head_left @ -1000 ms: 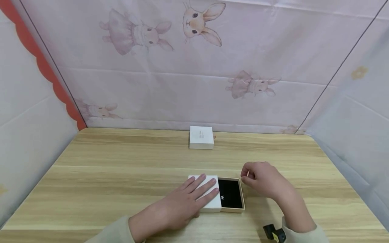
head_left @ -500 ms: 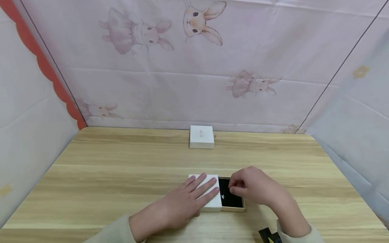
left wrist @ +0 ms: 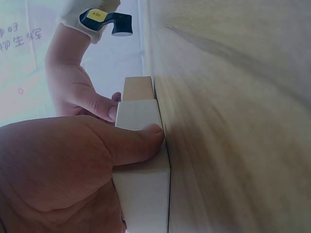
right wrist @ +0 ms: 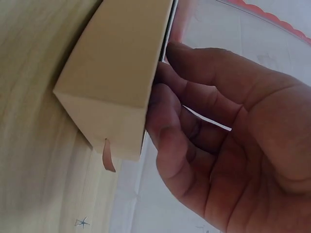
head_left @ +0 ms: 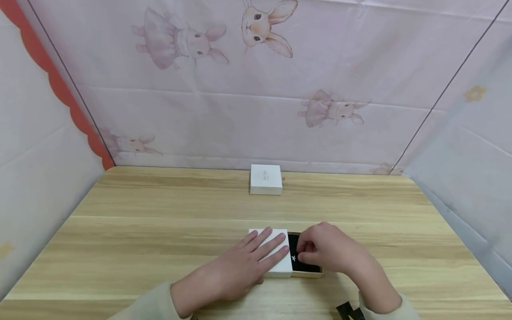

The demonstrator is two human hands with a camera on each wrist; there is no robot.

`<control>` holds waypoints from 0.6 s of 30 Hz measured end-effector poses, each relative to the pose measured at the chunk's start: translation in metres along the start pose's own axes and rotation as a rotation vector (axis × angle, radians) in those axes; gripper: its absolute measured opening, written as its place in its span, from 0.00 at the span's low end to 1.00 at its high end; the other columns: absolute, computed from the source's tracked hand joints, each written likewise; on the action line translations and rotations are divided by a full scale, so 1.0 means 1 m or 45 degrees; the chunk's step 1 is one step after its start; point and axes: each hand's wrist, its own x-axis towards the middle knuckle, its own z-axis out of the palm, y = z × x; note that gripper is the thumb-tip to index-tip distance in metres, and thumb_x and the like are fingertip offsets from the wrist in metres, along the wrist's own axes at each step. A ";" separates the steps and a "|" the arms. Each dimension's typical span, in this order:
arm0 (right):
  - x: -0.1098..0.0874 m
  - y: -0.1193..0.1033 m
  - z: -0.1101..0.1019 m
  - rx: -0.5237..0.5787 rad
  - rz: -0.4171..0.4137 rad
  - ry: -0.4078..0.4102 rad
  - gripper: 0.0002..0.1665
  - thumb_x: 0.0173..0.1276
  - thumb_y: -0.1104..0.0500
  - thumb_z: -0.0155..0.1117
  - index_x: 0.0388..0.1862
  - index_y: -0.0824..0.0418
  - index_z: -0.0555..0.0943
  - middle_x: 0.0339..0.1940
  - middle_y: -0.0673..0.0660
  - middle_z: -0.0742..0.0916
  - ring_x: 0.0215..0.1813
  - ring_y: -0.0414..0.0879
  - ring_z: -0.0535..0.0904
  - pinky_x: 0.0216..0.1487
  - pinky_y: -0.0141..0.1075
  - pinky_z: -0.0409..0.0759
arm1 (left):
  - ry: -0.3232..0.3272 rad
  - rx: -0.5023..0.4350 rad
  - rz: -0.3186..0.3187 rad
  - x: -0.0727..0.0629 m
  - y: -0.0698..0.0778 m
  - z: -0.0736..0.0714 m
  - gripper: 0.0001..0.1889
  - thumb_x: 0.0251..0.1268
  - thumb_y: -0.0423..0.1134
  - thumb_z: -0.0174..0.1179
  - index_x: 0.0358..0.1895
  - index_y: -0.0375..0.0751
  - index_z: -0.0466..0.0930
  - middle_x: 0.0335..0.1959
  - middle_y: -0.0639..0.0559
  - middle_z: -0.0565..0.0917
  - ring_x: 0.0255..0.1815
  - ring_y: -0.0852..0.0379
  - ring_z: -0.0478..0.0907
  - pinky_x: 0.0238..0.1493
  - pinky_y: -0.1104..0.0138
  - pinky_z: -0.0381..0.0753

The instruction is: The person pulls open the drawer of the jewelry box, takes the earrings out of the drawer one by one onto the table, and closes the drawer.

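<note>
A white box sleeve lies on the table, with its tray slid partway out to the right. Black lining fills the tray and bears a small silvery star-shaped piece. My left hand rests on the sleeve with straight, spread fingers. Its thumb presses along the near side. Over the tray is my right hand, fingers bent and tips at the lining beside the star piece. Whether they pinch anything is hidden. A pinkish ribbon tab hangs from the tray's end.
A second white box with printed lettering and a small tab stands near the table's back edge. Behind the wooden table hangs a rabbit-print cloth. A black wrist device sits by the right sleeve.
My right hand has moved left from beside the box to over the tray, its fingertips lowering to the lining near the star piece. The left hand and both boxes have stayed put.
</note>
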 end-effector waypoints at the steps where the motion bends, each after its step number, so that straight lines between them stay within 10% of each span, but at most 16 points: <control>1: 0.000 0.000 0.000 -0.005 0.006 -0.003 0.05 0.60 0.61 0.73 0.29 0.50 0.85 0.21 0.39 0.81 0.24 0.33 0.75 0.29 0.31 0.77 | 0.001 0.002 0.000 0.000 0.000 0.000 0.38 0.76 0.47 0.53 0.82 0.52 0.43 0.83 0.51 0.43 0.82 0.44 0.43 0.78 0.51 0.54; 18: 0.001 0.002 0.005 -0.081 0.026 -0.013 0.04 0.60 0.60 0.72 0.29 0.50 0.85 0.19 0.39 0.79 0.23 0.33 0.73 0.30 0.31 0.75 | -0.015 -0.002 -0.007 0.002 0.001 0.001 0.37 0.77 0.47 0.51 0.82 0.53 0.43 0.83 0.51 0.43 0.83 0.44 0.42 0.78 0.51 0.54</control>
